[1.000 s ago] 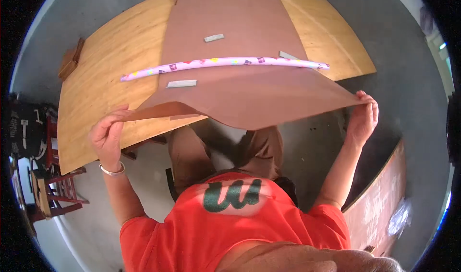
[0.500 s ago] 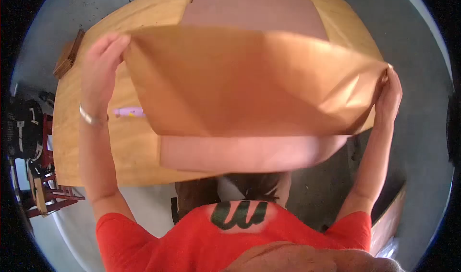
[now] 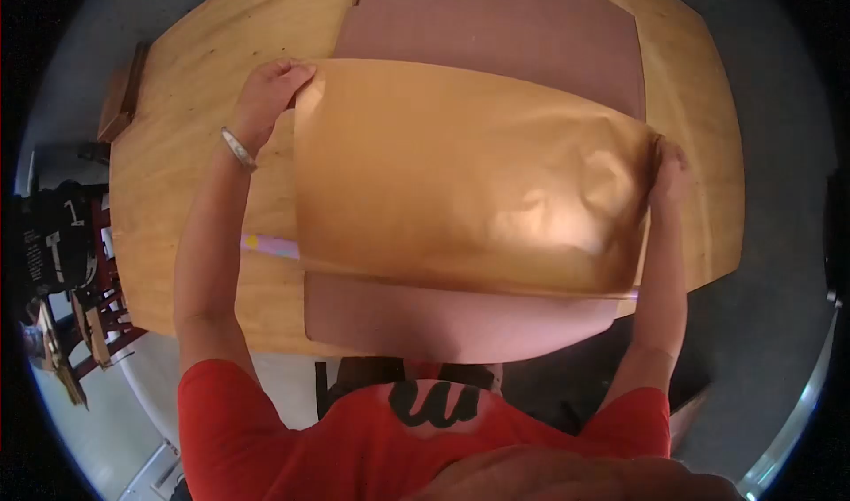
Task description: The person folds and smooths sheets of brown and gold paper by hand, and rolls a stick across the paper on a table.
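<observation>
My left hand (image 3: pixel 276 94) pinches the far left corner of a large brown paper sheet (image 3: pixel 425 165). At the opposite corner, my right hand (image 3: pixel 668 169) is closed on the same sheet. The sheet's shiny, creased side faces up, and its near edge curves over. Under it lies a pink-brown layer (image 3: pixel 398 315), showing toward my body. A pink patterned roll (image 3: pixel 271 246) sticks out at the left from beneath the sheet; the rest of it is mostly hidden.
Beneath everything is a wooden table (image 3: pixel 195 173); more brown sheet (image 3: pixel 496 32) covers its far part. Brown cardboard pieces (image 3: pixel 124 94) stand at the left edge. A black bag (image 3: pixel 57 235) and dark red stools are at the far left.
Both hands have lifted the sheet's near edge and carried it forward, away from my body, folding it over the patterned roll. The metal strips seen earlier are now hidden.
</observation>
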`<control>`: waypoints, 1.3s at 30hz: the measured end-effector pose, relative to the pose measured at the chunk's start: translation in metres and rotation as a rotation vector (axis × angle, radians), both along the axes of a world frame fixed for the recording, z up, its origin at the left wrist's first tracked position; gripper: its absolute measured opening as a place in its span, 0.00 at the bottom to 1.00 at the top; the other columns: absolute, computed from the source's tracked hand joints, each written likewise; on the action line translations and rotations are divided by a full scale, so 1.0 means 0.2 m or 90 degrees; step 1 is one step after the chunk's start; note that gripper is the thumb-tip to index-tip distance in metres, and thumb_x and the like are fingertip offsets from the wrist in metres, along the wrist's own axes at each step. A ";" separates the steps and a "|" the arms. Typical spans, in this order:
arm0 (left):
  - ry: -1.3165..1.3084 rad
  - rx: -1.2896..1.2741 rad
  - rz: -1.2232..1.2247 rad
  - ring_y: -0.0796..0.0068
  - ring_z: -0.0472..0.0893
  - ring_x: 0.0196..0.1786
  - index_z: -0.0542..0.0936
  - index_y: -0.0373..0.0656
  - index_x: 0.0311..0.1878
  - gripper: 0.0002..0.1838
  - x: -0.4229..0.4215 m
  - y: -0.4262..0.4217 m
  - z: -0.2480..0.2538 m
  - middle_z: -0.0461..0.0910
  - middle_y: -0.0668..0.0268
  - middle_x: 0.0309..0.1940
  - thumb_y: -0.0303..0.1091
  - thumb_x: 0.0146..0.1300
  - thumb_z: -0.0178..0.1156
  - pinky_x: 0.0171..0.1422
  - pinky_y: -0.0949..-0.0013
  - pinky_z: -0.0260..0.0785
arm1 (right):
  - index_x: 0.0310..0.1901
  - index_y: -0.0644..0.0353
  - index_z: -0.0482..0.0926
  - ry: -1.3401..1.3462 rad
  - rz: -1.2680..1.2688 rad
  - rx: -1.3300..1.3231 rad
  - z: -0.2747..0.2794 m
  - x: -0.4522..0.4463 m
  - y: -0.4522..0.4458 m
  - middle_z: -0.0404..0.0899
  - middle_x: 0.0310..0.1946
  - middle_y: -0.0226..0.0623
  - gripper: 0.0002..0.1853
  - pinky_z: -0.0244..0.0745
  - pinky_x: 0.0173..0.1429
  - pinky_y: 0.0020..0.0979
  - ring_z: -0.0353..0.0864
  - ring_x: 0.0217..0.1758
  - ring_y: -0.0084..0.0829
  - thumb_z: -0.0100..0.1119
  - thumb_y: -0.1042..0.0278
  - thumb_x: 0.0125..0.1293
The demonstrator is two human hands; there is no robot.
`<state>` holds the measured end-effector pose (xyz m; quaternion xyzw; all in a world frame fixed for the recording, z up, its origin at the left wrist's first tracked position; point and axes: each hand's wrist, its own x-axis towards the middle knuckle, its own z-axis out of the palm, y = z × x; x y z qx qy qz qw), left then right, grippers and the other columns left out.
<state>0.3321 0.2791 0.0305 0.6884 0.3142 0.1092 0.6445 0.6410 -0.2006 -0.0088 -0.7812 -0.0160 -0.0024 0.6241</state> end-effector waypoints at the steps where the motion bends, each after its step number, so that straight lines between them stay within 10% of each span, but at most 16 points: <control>1: 0.032 0.033 -0.001 0.86 0.73 0.26 0.79 0.43 0.34 0.09 0.00 -0.01 0.02 0.76 0.76 0.25 0.37 0.66 0.57 0.31 0.78 0.65 | 0.35 0.62 0.78 0.003 0.009 -0.011 -0.02 -0.02 0.01 0.75 0.30 0.27 0.07 0.67 0.40 0.24 0.71 0.35 0.21 0.59 0.67 0.62; 8: 0.155 0.129 0.096 0.85 0.68 0.24 0.80 0.40 0.31 0.09 0.11 0.04 -0.04 0.74 0.75 0.22 0.37 0.59 0.61 0.29 0.77 0.62 | 0.40 0.65 0.79 0.093 0.049 0.013 -0.13 0.09 0.09 0.78 0.33 0.29 0.09 0.70 0.42 0.22 0.73 0.36 0.20 0.58 0.67 0.67; 11: 0.100 0.122 0.147 0.84 0.68 0.24 0.79 0.40 0.31 0.10 0.17 0.02 -0.12 0.73 0.75 0.21 0.38 0.59 0.61 0.29 0.75 0.62 | 0.33 0.58 0.77 0.062 0.029 -0.004 -0.14 0.11 0.13 0.73 0.23 0.22 0.08 0.63 0.27 0.21 0.68 0.25 0.16 0.57 0.65 0.68; 13: 0.132 0.203 0.136 0.84 0.68 0.25 0.79 0.40 0.31 0.10 0.21 0.06 -0.15 0.74 0.75 0.21 0.38 0.60 0.61 0.30 0.75 0.63 | 0.41 0.65 0.79 0.057 0.028 -0.034 -0.13 0.15 0.19 0.78 0.32 0.29 0.09 0.71 0.42 0.24 0.73 0.36 0.21 0.58 0.67 0.67; 24: 0.063 -0.009 0.029 0.87 0.72 0.28 0.81 0.38 0.35 0.09 0.37 0.36 -0.28 0.78 0.75 0.25 0.35 0.62 0.64 0.33 0.79 0.66 | 0.40 0.63 0.79 0.018 -0.039 -0.101 -0.19 0.32 0.30 0.78 0.36 0.31 0.08 0.71 0.46 0.25 0.73 0.40 0.22 0.58 0.67 0.67; 39: 0.158 0.136 0.152 0.84 0.74 0.25 0.85 0.37 0.32 0.11 0.45 0.33 -0.37 0.81 0.70 0.22 0.36 0.56 0.68 0.30 0.76 0.68 | 0.42 0.64 0.79 0.034 -0.098 -0.189 -0.18 0.29 0.43 0.79 0.37 0.31 0.11 0.71 0.46 0.26 0.74 0.39 0.23 0.59 0.64 0.67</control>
